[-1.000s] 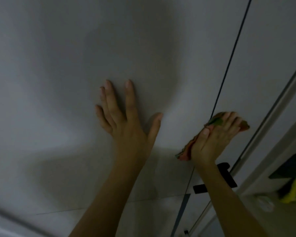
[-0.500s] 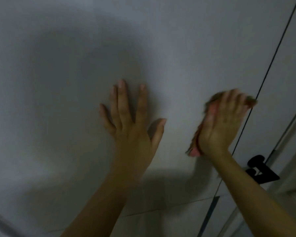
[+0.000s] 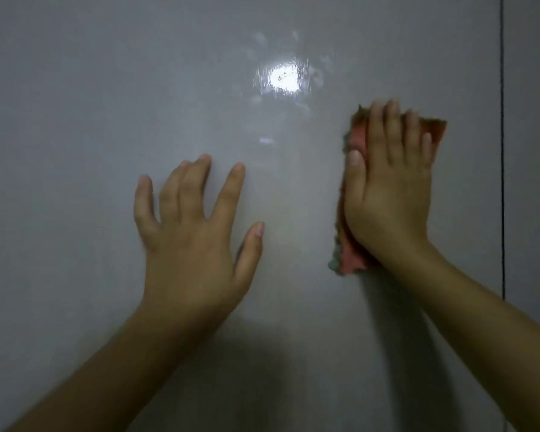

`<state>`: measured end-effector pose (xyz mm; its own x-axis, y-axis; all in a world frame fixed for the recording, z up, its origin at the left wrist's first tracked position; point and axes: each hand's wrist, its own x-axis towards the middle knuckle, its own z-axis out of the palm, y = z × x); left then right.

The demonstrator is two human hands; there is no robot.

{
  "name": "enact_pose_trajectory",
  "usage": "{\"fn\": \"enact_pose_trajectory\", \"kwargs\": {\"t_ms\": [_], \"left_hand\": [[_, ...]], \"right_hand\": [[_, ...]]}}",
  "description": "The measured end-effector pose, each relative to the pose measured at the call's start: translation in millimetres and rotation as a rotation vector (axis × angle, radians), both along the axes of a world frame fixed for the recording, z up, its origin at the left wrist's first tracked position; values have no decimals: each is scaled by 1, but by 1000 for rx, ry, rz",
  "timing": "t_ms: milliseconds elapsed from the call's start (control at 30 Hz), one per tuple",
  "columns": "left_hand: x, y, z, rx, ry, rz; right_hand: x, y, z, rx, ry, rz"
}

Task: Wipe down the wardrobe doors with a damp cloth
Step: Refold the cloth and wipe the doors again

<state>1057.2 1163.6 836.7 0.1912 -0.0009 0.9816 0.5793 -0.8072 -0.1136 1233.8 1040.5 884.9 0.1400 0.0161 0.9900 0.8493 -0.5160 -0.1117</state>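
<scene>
Our left hand (image 3: pixel 194 241): fingers spread, held at the wardrobe door (image 3: pixel 75 120), holding nothing. Our right hand (image 3: pixel 390 188): fingers straight, flat, pressing the pink cloth (image 3: pixel 353 254) near the door's right edge seam (image 3: pixel 502 151).

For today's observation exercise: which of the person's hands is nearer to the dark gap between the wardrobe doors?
Right. The right hand presses the pink cloth on the door just left of the gap; the left hand lies further left.

The right hand (image 3: pixel 390 194) presses a pink cloth (image 3: pixel 349 257) flat against the wardrobe door (image 3: pixel 75 120), left hand (image 3: pixel 194 244) spread beside it
</scene>
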Motion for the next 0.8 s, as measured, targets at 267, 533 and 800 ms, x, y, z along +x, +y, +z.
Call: {"fn": "enact_pose_trajectory", "kwargs": {"t_ms": [267, 533, 800], "left_hand": [[-19, 13, -40, -6, -45, 153], [-35, 25, -33, -7, -24, 55], [-73, 59, -43, 78, -52, -42]], "right_hand": [[-13, 12, -118, -232, -302, -9], [-10, 11, -72, -54, -125, -7], [-83, 77, -83, -253, -427, 65]]}}
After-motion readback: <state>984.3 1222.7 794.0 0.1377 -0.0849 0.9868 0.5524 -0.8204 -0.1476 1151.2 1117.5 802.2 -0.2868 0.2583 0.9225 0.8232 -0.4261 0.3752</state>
